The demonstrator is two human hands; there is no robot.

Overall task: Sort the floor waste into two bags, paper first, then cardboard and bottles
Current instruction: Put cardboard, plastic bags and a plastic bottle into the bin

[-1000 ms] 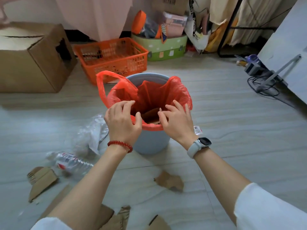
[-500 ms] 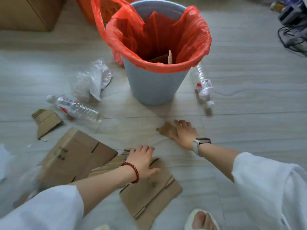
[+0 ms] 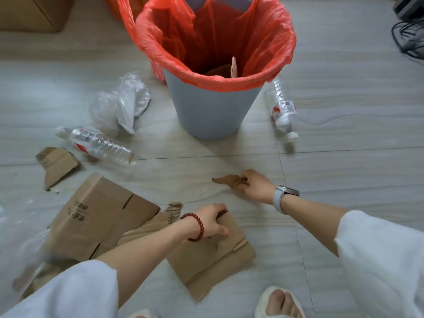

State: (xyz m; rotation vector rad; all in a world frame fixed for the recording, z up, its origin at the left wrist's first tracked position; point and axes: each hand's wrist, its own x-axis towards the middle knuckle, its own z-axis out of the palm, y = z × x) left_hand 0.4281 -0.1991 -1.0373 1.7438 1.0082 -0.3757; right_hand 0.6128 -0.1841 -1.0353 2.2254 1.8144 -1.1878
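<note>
A grey bin [image 3: 211, 111] lined with a red bag [image 3: 206, 31] stands on the floor and holds cardboard pieces. My right hand [image 3: 257, 185] pinches a small torn cardboard scrap [image 3: 228, 180] in front of the bin. My left hand [image 3: 212, 222] grips the far edge of a flat cardboard sheet [image 3: 211, 260] near my feet. Another flattened box [image 3: 101, 216] lies to the left, with a torn cardboard piece [image 3: 57, 164] beyond it. One plastic bottle [image 3: 96, 143] lies left of the bin, a second bottle [image 3: 283, 109] right of it.
Crumpled clear plastic [image 3: 121, 106] lies left of the bin. A brown carton [image 3: 34, 12] stands at the top left, black cables [image 3: 408, 35] at the top right. More clear plastic [image 3: 13, 237] covers the floor at the left edge. My slippered foot [image 3: 280, 302] is at the bottom.
My hands left the bag's rim and dropped to the floor. The right hand took hold of the small scrap, the left curled round the flat sheet's edge. The camera tilted down.
</note>
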